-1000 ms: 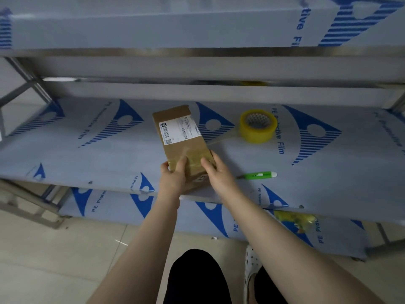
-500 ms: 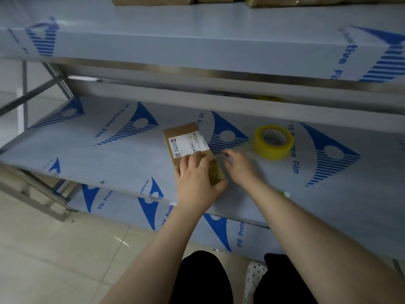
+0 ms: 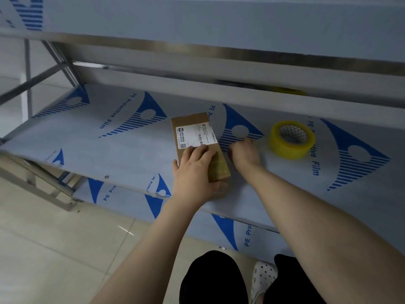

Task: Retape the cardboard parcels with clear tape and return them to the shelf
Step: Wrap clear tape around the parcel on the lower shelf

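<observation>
Head view. A cardboard parcel (image 3: 189,120) lay flat on the film-covered shelf (image 3: 131,154), to the left of the yellow tape roll (image 3: 285,148) and on the same level. The parcel was a small, oblong brown box, set slightly askew so that its far end pointed away from the roll and its near end angled toward the shelf's front edge. A white shipping label (image 3: 196,137) with a barcode, a small square code and lines of print too small to read covered much of the top face at the end farther from the person. The near part of that face (image 3: 219,165) was glossier and more yellowish than the bare cardboard, with faint cross-bands, consistent with layers of clear tape.

The left hand (image 3: 195,172) held the parcel's near end, on the side away from the tape roll; its fingers (image 3: 202,150) lay over the top face up to the label's lower edge, and the thumb closed round the near corner. The right hand (image 3: 244,154) rested on the shelf between the parcel and the tape roll, just beside the parcel. Its fingers were curled downward, but whether they pinched anything could not be told. The tape roll lay on its side face, core upward, apart from both hands.
</observation>
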